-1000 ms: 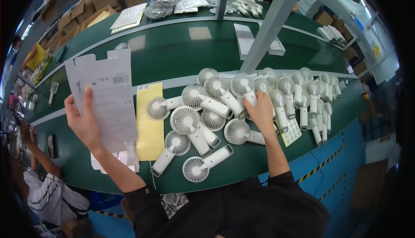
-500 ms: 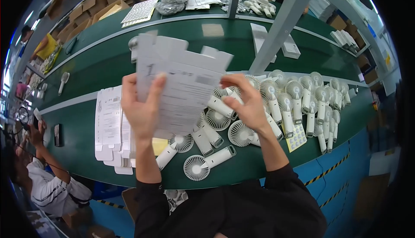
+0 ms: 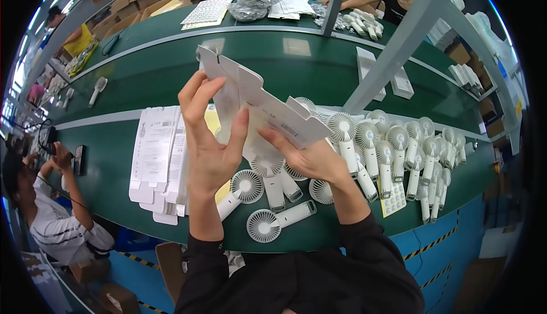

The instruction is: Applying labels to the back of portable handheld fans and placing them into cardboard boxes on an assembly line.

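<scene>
Several flat white cartons (image 3: 151,151) lie stacked at left, not yet opened out; the left hand (image 3: 213,151) grips a partly opened carton (image 3: 259,100) above the green table (image 3: 108,186), the right hand (image 3: 320,161) holding its other side; rightward, many white fans (image 3: 384,153) lie unboxed.

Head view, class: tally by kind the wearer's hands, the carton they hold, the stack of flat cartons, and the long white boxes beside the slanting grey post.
Left hand and right hand: 2
Held carton: 1
Stack of flat cartons: 1
Long white boxes, either side of the grey post: 2
Total: 6
</scene>
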A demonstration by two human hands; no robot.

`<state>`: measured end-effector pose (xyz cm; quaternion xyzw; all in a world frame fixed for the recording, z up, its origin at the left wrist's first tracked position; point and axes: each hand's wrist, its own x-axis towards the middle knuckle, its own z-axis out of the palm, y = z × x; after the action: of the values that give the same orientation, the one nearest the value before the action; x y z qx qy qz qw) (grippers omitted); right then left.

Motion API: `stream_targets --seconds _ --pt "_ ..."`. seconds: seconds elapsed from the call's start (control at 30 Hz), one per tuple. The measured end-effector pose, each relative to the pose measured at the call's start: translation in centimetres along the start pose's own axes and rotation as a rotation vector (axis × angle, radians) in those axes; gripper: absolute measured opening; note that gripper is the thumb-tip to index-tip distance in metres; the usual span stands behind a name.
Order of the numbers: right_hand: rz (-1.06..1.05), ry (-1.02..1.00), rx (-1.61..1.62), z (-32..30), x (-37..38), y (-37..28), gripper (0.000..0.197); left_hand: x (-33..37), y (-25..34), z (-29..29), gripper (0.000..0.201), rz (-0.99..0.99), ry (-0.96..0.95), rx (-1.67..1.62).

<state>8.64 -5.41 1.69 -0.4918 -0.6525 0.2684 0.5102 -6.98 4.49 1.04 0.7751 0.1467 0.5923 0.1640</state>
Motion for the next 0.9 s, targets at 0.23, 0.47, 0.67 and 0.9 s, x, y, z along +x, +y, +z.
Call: stream_targets --seconds 0.23,0.47,0.67,0.9 --pt "-0.384 -0.126 -0.191 1.2 1.6 -1.5 0.037 0.3 2.3 -4.4 0.057 0.005 0.019 0.099" --pt "-0.581 -0.108 -0.333 2.6 3.2 -1.5 0.055 0.3 3.5 -6.7 0.052 -0.006 0.013 0.149" --pt "-0.469 -0.178 -0.425 1.3 3.2 -0.9 0.064 0.4 2.7 -7.6 0.045 -0.124 -0.143 0.005" --pt "-0.063 0.1 -0.069 -1.2 3.0 -0.7 0.1 0.7 2.4 -5.7 0.073 0.023 -0.313 -0.467"
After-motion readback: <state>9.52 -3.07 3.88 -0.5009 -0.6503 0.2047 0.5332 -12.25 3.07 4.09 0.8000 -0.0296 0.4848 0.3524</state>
